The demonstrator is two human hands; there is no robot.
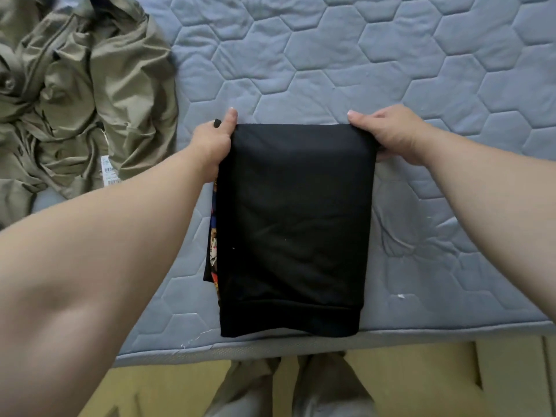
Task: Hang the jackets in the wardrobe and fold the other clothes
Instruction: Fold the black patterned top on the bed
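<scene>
Currently: black garment (294,230) lies as a folded rectangle on the bed (421,70) near its front edge, colourful print (214,236) showing along its left side | left hand (212,145) grip pinches the far-left corner | right hand (391,136) grip pinches the far-right corner | olive jacket (90,94) lies crumpled on the bed at far left, well apart.
</scene>
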